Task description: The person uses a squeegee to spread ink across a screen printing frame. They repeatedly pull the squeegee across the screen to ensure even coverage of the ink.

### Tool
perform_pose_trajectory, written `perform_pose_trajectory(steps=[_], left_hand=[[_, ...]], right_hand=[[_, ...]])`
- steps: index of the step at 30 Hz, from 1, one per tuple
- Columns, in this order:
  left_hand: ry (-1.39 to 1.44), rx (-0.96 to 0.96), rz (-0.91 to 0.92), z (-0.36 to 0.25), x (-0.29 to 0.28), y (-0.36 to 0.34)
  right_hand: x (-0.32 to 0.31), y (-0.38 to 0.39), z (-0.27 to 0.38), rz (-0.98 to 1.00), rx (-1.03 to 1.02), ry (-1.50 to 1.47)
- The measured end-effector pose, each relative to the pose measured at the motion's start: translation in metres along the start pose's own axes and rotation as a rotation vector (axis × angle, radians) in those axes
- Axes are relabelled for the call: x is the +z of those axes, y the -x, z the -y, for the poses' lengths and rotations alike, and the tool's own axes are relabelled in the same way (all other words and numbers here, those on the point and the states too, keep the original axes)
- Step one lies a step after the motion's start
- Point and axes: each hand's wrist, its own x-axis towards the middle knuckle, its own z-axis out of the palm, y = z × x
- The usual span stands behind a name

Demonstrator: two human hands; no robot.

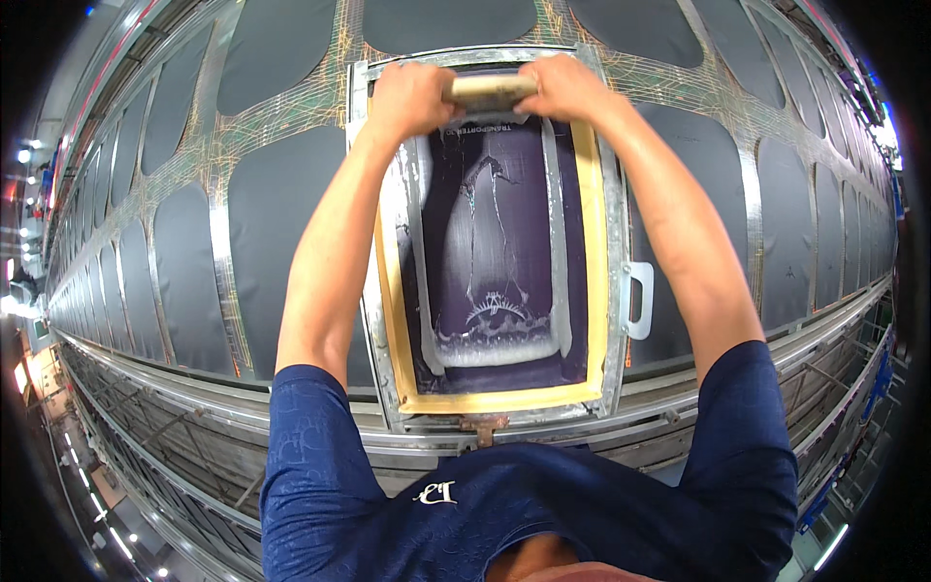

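Bright all around me: a tube lamp (831, 547) glares at four o'clock; the screen mesh (519, 238) gleams; left hand (412, 97) and right hand (568, 89) blur slightly at twelve; metal rails (184, 381) bow at eight.

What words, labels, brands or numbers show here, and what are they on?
I describe lettering without copying it.
Dark screen: one pale printed line near its top.
Navy shirt: a pale letter-like emblem on the chest.
Sleeve pattern: too faint to read.

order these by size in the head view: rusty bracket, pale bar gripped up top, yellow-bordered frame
1. Yellow-bordered frame, clearly largest
2. Pale bar, judged by its visible part
3. Rusty bracket
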Motion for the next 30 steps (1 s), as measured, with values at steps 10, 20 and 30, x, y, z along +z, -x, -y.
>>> perform_pose_trajectory(steps=[10, 20, 30], left_hand=[[-0.012, -0.08, 0.131, 0.011, 0.006, -0.024], [0.15, -0.077, 0.044, -0.132, 0.013, 0.214], [0.087, -0.04, -0.02, -0.197, 0.001, 0.33]], right_hand=[[-0.007, -0.023, -0.005, 0.206, 0.216, -0.217], [0.063, 0.212, 0.111, 0.061, -0.027, -0.022], [0.046, 0.293, 0.103, -0.644, 0.496, -0.088]])
